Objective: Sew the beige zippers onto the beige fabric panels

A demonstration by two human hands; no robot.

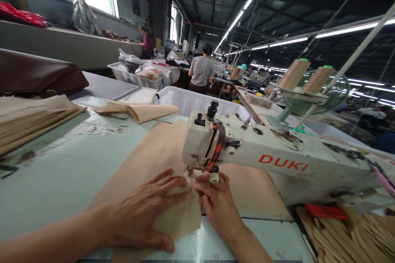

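Note:
A long tan fabric piece (145, 160) lies on the pale green sewing table (61, 172) and runs under the head of a cream DUKI sewing machine (247, 148). My left hand (145, 213) lies flat on the fabric with fingers spread, just left of the needle. My right hand (216, 201) is closed on the fabric edge right beneath the presser foot, fingertips pinching the cloth beside the needle. Both hands meet at the needle point.
Stacks of tan fabric (33, 119) and a brown piece (37, 74) lie at the left. A folded tan piece (138, 111) rests further back. A white bin (197, 102) stands behind the machine. Thread cones (305, 76) stand at right. Cut pieces (348, 230) sit low right. A person (201, 70) works ahead.

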